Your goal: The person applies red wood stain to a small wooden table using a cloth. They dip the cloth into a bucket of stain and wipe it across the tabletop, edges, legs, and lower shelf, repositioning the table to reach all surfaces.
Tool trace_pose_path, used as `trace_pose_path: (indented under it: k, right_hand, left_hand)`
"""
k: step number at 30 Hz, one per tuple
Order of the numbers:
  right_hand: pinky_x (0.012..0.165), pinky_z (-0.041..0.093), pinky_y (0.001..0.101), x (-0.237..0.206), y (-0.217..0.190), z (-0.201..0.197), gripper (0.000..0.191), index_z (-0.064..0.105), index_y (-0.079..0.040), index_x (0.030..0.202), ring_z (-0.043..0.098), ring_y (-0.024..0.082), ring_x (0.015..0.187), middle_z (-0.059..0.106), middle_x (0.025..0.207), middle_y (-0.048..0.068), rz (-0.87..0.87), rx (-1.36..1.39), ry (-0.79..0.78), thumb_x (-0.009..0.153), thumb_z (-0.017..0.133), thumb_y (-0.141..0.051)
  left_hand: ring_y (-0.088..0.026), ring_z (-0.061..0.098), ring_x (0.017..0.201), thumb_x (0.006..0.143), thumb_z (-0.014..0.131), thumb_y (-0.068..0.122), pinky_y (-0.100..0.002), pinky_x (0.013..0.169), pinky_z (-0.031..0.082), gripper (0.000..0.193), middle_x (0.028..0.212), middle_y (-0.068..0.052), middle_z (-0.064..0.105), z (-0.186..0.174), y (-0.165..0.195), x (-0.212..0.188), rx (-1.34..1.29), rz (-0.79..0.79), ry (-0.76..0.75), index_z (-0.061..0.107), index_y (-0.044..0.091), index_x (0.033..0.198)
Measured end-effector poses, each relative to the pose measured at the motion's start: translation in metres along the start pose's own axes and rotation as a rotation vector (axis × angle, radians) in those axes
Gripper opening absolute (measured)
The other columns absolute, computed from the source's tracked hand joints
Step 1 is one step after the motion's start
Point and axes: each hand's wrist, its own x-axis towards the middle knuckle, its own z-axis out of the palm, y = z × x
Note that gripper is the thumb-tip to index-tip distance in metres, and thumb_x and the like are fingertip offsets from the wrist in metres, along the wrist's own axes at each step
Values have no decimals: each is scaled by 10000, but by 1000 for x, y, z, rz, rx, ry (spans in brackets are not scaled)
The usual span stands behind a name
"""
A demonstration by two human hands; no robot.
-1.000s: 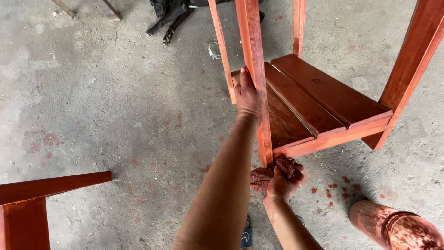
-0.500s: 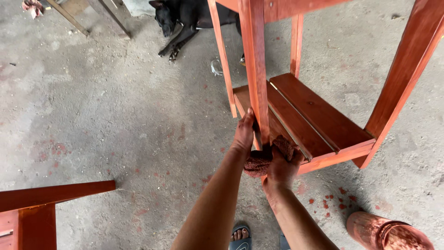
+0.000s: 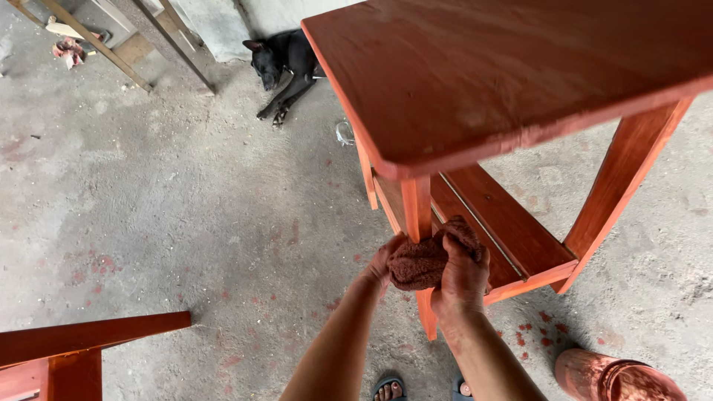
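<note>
R hand (image 3: 464, 271) grip pinching rag (image 3: 425, 261) vs table leg (image 3: 417, 212); L hand (image 3: 385, 260) behind leg, grip prob. closed on rag.

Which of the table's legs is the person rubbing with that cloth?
The near front leg, at the corner closest to the person. Both hands wrap the brown cloth around it; the other legs stand untouched.

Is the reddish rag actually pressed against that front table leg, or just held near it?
Touching. The head view shows the right hand pressing the rag around the front leg, with no gap between cloth and wood.
</note>
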Motion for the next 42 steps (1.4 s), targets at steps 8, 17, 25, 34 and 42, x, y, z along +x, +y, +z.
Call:
trace_pose_path:
  k: [8,17,25,34,42]
  right_hand:
    - [969,598,411,-21,-54,8,385,602,-124,1273,674,204,1137,684,1269,47,-21,337,-301,979,490,-347]
    - [988,563,484,-28,-63,-2,411,593,-96,1301,622,256,1216,653,1317,65,163,568,-370,1003,553,-376]
    - [978,575,481,-26,-52,-21,417,611,-91,1301,636,268,1214,658,1314,94,216,595,-289,1006,599,-386]
    - [900,636,467,-27,-63,-2,428,547,-136,1320,645,261,1180,632,1297,59,176,351,-325,972,568,-383]
    - [890,649,456,6,-79,15,456,568,-9,1304,692,279,1110,673,1246,142,247,319,-485,985,599,-332]
  left_hand:
    - [-271,513,1342,910,529,478,-469,1117,361,617,1409,-61,620,4,61,-57,75,193,350,558,165,1441]
    - [-99,377,595,891,612,276,-264,522,302,319,753,28,585,8,32,-37,226,106,423,762,107,1115]
    - [-93,566,871,918,703,273,-258,738,389,318,969,-18,684,2,21,-52,196,248,456,752,68,1157]
    - [-297,665,1093,935,600,197,-437,931,566,420,1194,-144,718,34,75,-77,-345,575,-62,639,-42,1278]
    - [-310,688,1128,944,601,315,-438,946,594,524,1247,-189,716,77,145,-61,-443,677,-432,616,-49,1320]
